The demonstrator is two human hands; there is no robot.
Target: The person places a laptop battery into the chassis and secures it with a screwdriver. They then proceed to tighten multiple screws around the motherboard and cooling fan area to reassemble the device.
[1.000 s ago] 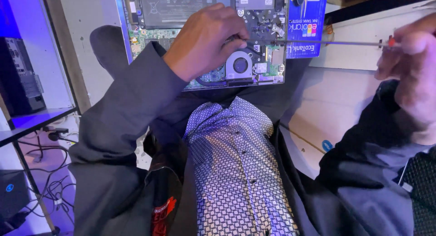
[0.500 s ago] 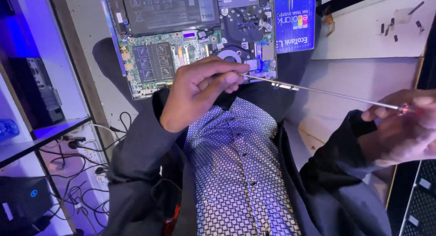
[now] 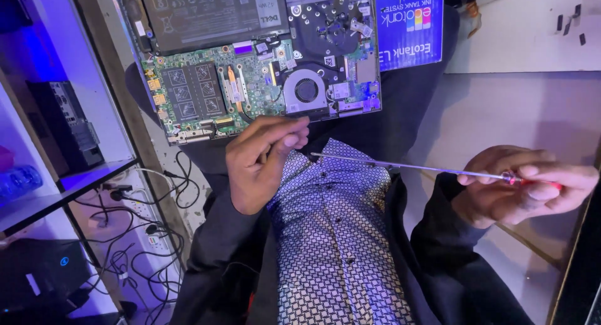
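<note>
An opened laptop (image 3: 250, 62) lies bottom-up at the top of the view, showing its green board, black battery and round fan (image 3: 305, 89). My left hand (image 3: 260, 162) hovers just below the laptop's near edge, fingertips pinched together; nothing shows between them. My right hand (image 3: 523, 187) grips the red handle of a long thin screwdriver (image 3: 407, 167). Its metal shaft points left across my patterned shirt, and its tip ends a little right of my left fingertips.
A blue printed box (image 3: 410, 25) leans right of the laptop. Small dark screws (image 3: 566, 21) lie on the white tabletop (image 3: 519, 43) at the top right. Left of me are a shelf (image 3: 69, 181), a power strip with tangled cables (image 3: 134, 200) and a black box (image 3: 37, 275).
My left hand has come off the laptop's fan toward my chest and let go of the screwdriver shaft. The right hand with the screwdriver has dropped lower. More of the laptop shows.
</note>
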